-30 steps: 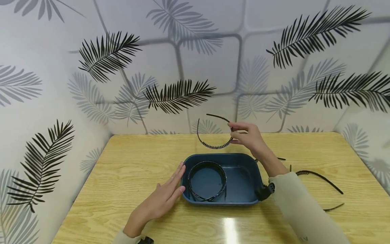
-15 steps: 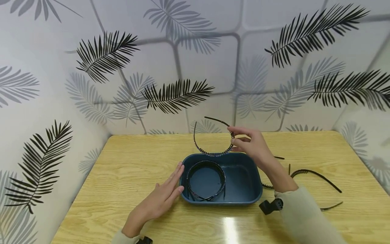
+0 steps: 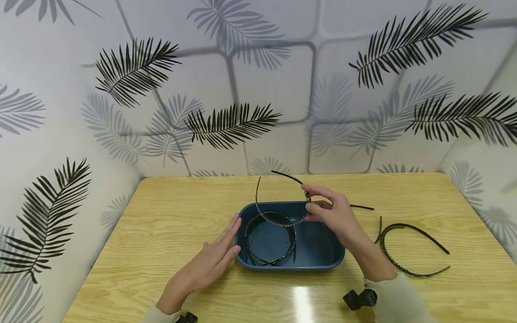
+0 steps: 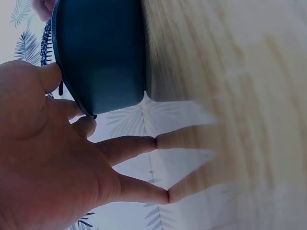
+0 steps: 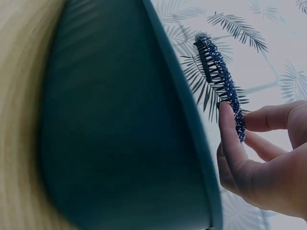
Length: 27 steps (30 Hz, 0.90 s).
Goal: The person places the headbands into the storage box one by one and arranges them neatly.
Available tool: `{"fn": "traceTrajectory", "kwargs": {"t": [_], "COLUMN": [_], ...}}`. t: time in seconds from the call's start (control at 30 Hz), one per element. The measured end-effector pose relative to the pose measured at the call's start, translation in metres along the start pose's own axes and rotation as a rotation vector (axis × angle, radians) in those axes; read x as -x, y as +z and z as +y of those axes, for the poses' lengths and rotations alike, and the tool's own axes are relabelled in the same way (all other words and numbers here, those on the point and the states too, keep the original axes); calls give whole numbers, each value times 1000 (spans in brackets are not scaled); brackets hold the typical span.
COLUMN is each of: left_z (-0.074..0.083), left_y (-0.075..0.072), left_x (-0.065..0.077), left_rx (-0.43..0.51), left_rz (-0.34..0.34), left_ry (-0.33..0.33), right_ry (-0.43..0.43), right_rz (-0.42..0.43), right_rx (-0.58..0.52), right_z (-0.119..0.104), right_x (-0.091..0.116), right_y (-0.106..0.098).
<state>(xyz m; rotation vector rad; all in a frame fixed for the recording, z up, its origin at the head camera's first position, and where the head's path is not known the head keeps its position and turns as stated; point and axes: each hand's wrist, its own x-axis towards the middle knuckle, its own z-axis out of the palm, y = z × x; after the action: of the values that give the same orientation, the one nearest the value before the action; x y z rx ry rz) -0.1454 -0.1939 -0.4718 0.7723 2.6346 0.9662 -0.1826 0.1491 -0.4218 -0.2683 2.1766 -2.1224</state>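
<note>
"What's the room like from where you sit?"
"In my head view, a pale wall (image 3: pixel 274 89) with black and grey leaves fills the top of the frame. The yellow wood desk (image 3: pixel 173 202) fills the bottom. A blue box (image 3: pixel 319 246) sits on it, lower middle."

"Where's the hair band (image 5: pixel 225 76)?"
"Near the middle of the frame, held up over the box. My right grip (image 3: pixel 333 213) pinches its right side between thumb and fingers. I can't tell if its bottom touches the round bands (image 3: pixel 294 240) in the box's left part. My left grip (image 3: pixel 208 267) is wide, with its fingers stretched out, touching the box's left end."

"What does it look like?"
"It's a thin, dark loop with a gap at its top left. In my right wrist view, I see blue sparkles and little black teeth."

"Any more?"
"Yes, other bands (image 3: pixel 424 233) lie on the desk, right side of the frame."
</note>
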Motion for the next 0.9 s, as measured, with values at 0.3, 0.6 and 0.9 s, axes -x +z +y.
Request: {"fn": "traceTrajectory", "kwargs": {"t": [0.3, 0.6, 0.9], "left_z": [1, 3, 0], "left_y": [-2, -1, 1], "left_x": [1, 2, 1], "left_rx": [8, 23, 7], "left_rz": [1, -12, 0], "left_ry": [3, -4, 11], "right_ry": [11, 11, 18], "right_rz": [-11, -5, -73], "right_rx": [-44, -32, -3], "right_z": [11, 17, 30], "right_x": [5, 8, 9], "right_y": [7, 8, 12]}}
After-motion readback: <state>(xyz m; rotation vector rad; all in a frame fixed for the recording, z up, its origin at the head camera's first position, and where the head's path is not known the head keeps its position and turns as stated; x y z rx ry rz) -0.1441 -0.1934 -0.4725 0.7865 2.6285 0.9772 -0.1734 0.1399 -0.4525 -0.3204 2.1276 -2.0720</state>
